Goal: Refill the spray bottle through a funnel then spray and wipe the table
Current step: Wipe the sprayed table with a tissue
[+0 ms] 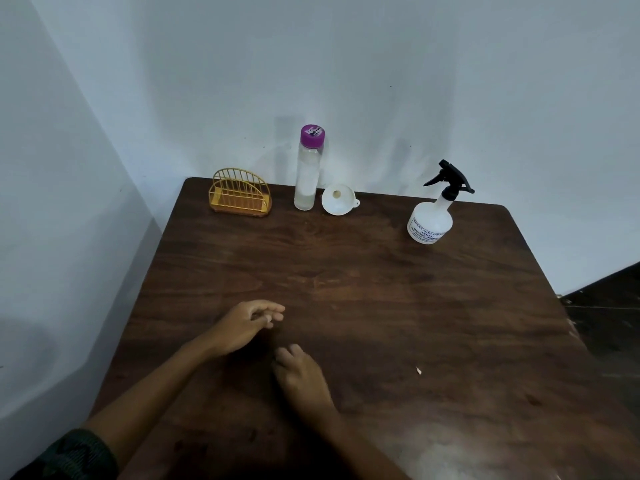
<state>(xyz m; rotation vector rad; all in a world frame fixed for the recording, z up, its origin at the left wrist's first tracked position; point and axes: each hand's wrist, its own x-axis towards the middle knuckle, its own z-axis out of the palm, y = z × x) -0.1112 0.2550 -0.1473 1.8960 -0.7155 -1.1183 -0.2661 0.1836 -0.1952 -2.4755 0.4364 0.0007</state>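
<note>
Worktop [450, 306]: one, dark brown wood with visible grain, a dull sheen and rounded far corners, set against pale walls.

Spray bottle [431, 223]: one, upright near your far right corner. It has a squat round body of translucent white plastic, a narrow neck, a black trigger head and a printed label on the front. All places below are taken from it.

Funnel [337, 199]: one, of smooth white plastic, to the left of the spray bottle along the same far edge. It is tipped so its wide mouth faces you, with a small tab on the rim.

Tall bottle [306, 174]: one, a clear narrow cylinder with a purple cap, upright, left of the spray bottle and just beyond the funnel.

Wire rack [239, 197]: one, of yellow arched wire on a brownish base, the farthest left of the spray bottle.

Pale scrap [418, 370]: one small fleck, nearer you than the spray bottle.

Hands: two, both well apart from the spray bottle, nearer you and to its left. Your left hand [247, 327] has a loose grip with relaxed fingers and holds nothing. Your right hand [301, 375] lies palm down; it is motion-blurred, but its grip appears slack and it holds nothing. A dark green ribbed sleeve [69, 455] shows on your left arm.
</note>
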